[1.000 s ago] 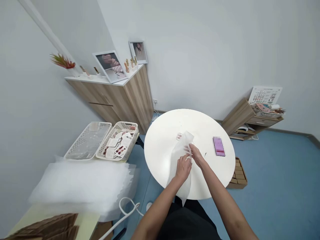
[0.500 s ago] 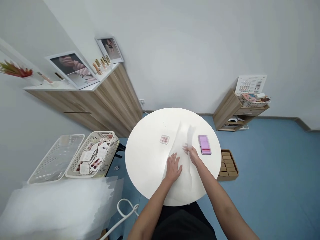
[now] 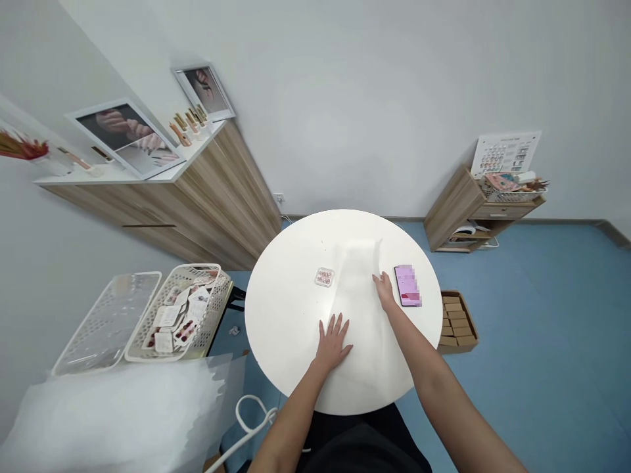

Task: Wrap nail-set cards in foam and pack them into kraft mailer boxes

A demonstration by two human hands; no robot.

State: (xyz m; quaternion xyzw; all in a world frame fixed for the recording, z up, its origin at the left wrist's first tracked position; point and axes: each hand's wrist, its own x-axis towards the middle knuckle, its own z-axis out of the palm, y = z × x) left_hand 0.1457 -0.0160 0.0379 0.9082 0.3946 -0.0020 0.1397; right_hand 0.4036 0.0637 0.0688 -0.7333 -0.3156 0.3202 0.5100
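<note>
# White plastic sheet held flat on a round surface

The left hand lay on the sheet with its fingers spread wide and open, not clenched. It seemed to press down, maybe so the soft sheet would not slide. The right hand was at the sheet's right edge. Its fingers looked loose and open too, and they did not seem to pinch the sheet. The sheet lay long and flat in the middle of the surface.

A small square pack with pink bits sat just left of the sheet. A phone lay just past the right hand, off the sheet, maybe to keep it out of the way. Far to the left, a cream basket held many small paper cards. A white basket stood beside it, and a big pile of soft plastic sheets lay nearby. A cardboard box of little brown boxes sat on the blue floor.
</note>
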